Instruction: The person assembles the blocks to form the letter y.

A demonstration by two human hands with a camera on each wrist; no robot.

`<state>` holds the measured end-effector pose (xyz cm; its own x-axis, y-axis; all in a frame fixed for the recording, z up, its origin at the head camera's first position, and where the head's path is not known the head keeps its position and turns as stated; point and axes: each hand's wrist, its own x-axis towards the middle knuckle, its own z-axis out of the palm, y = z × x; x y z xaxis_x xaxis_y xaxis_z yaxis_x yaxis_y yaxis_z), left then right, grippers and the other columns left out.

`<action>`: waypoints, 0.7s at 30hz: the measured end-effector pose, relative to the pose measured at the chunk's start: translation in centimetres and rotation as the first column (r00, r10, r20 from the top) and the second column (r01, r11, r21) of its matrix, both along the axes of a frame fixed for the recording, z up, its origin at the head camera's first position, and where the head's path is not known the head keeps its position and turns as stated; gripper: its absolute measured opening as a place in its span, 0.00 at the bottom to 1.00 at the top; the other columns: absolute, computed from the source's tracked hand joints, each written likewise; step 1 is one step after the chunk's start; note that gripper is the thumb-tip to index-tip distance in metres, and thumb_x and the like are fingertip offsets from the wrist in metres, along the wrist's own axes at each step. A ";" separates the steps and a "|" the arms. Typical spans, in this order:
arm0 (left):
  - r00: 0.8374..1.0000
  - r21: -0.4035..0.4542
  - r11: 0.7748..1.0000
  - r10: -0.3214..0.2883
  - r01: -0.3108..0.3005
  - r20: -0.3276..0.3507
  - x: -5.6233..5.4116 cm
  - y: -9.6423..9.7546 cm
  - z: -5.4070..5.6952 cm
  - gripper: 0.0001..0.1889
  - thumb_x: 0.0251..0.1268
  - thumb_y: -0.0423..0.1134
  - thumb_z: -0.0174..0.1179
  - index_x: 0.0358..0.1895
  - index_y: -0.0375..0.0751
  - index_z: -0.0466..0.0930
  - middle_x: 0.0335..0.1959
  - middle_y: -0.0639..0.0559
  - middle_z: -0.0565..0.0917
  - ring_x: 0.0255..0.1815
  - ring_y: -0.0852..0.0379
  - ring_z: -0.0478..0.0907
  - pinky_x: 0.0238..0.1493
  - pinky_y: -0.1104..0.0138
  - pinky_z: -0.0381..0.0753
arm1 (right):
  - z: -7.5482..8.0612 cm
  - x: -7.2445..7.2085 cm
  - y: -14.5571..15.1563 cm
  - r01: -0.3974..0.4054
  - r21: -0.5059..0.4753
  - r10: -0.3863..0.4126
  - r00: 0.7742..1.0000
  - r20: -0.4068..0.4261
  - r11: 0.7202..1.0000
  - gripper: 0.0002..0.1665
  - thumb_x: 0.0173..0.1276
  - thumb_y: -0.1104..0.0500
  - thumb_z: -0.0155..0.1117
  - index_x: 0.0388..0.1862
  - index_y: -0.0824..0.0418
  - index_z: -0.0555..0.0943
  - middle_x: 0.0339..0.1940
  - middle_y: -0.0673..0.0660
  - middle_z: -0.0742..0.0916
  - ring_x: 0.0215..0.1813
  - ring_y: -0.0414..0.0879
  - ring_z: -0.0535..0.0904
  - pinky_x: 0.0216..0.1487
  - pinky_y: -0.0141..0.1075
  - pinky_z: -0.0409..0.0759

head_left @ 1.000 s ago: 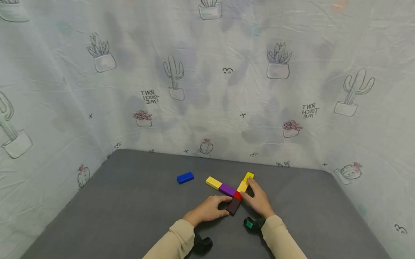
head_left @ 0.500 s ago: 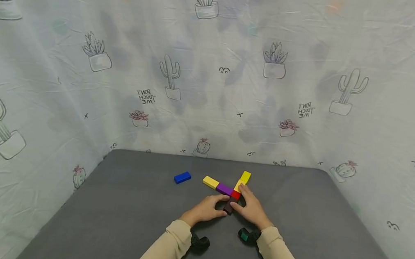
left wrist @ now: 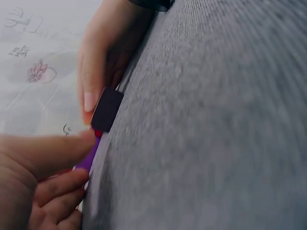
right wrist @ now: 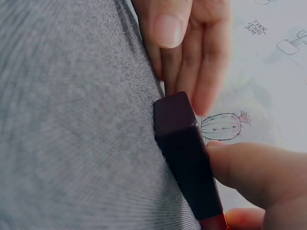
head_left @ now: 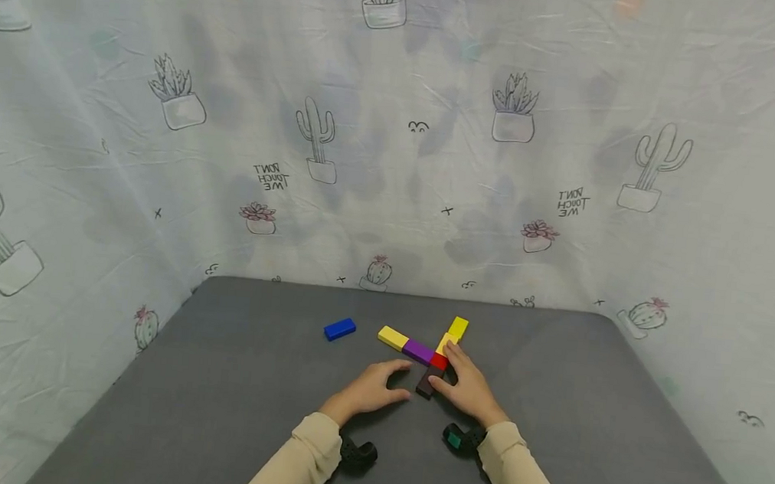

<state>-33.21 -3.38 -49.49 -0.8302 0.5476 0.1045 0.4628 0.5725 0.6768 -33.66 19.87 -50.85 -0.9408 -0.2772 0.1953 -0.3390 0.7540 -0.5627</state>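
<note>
My left hand (head_left: 369, 391) stands left of the dark brown block (head_left: 428, 384), thumb and fingers apart with a gap between them and the block. On the other side, my right hand (head_left: 473, 389) rests with its thumb on the brown block and its fingertips on a pale yellow block (head_left: 445, 344). Between those two blocks sits a red block (head_left: 439, 361). A purple block (head_left: 418, 351) and another yellow block (head_left: 393, 338) run off to the left from it. Beyond the pale yellow one lies a brighter yellow block (head_left: 459, 327). The right wrist view shows the brown block (right wrist: 184, 148) close up.
A blue block (head_left: 340, 329) lies apart on the grey table (head_left: 244, 383), left of the joined row. Behind and at both sides hangs a pale cloth (head_left: 395, 158) printed with cacti. Black wrist devices sit below both hands.
My left hand has drawn back leftward from the brown block. My right hand has come nearer me, from the far yellow block to the pale yellow and brown ones. The head view shifted slightly.
</note>
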 end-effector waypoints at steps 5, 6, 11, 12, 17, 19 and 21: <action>0.997 0.016 0.998 0.066 -0.065 -0.046 0.0 -1.3 -0.2 0.28 0.65 0.44 0.60 0.66 0.36 0.68 0.65 0.43 0.73 0.67 0.45 0.68 0.65 0.50 0.67 | -0.1 0.0 0.3 0.006 0.006 -0.006 1.000 0.001 1.000 0.48 0.64 0.40 0.60 0.73 0.66 0.58 0.75 0.63 0.61 0.75 0.61 0.56 0.70 0.59 0.57; 0.996 0.019 0.997 0.076 -0.075 -0.057 -0.1 -1.6 -0.1 0.28 0.65 0.43 0.60 0.66 0.36 0.68 0.65 0.42 0.73 0.67 0.44 0.68 0.65 0.50 0.67 | -0.2 0.0 0.4 0.006 0.007 -0.006 1.000 -0.002 1.000 0.48 0.64 0.39 0.60 0.73 0.65 0.59 0.75 0.63 0.61 0.75 0.61 0.56 0.70 0.59 0.57; 0.988 0.044 0.992 0.124 -0.120 -0.090 -0.7 -3.2 0.3 0.28 0.65 0.40 0.60 0.65 0.34 0.68 0.64 0.38 0.72 0.67 0.41 0.67 0.64 0.48 0.67 | -0.3 0.1 0.5 -0.004 0.004 0.004 1.000 -0.022 1.000 0.47 0.64 0.40 0.61 0.73 0.66 0.59 0.75 0.63 0.62 0.74 0.61 0.56 0.70 0.58 0.57; 0.986 0.043 0.990 0.136 -0.132 -0.095 -1.0 -3.5 0.4 0.27 0.64 0.40 0.60 0.65 0.34 0.68 0.64 0.38 0.72 0.67 0.40 0.67 0.64 0.48 0.67 | -0.3 0.1 0.4 -0.006 0.001 0.006 1.000 -0.024 1.000 0.47 0.64 0.40 0.61 0.73 0.65 0.59 0.75 0.63 0.62 0.75 0.60 0.56 0.70 0.58 0.57; 0.977 0.042 0.982 0.186 -0.183 -0.104 -2.2 -5.1 0.9 0.27 0.65 0.38 0.60 0.66 0.35 0.67 0.66 0.36 0.69 0.68 0.38 0.65 0.64 0.46 0.67 | -0.3 0.0 0.3 -0.018 -0.002 0.018 0.999 -0.030 1.000 0.47 0.64 0.40 0.60 0.72 0.66 0.60 0.75 0.63 0.62 0.75 0.60 0.56 0.70 0.58 0.58; 0.974 0.044 0.979 0.202 -0.199 -0.101 -2.7 -5.7 1.0 0.28 0.65 0.38 0.59 0.67 0.35 0.66 0.67 0.35 0.68 0.68 0.38 0.64 0.63 0.46 0.68 | -0.3 0.1 0.2 -0.018 -0.004 0.018 0.999 -0.028 1.000 0.47 0.64 0.40 0.60 0.72 0.66 0.60 0.75 0.62 0.62 0.75 0.60 0.55 0.70 0.58 0.57; 0.971 0.048 0.975 0.220 -0.216 -0.097 -3.3 -6.4 1.1 0.28 0.65 0.38 0.59 0.67 0.35 0.65 0.68 0.35 0.67 0.68 0.37 0.64 0.63 0.45 0.68 | -0.3 0.1 0.0 -0.019 -0.009 0.019 0.999 -0.029 1.000 0.47 0.64 0.41 0.61 0.72 0.66 0.60 0.75 0.62 0.62 0.75 0.60 0.55 0.70 0.58 0.57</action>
<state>-36.51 -9.75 -48.37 -0.9134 0.3484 0.2108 0.3964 0.6425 0.6558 -33.56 19.88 -51.12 -0.9292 -0.2931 0.2252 -0.3696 0.7422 -0.5590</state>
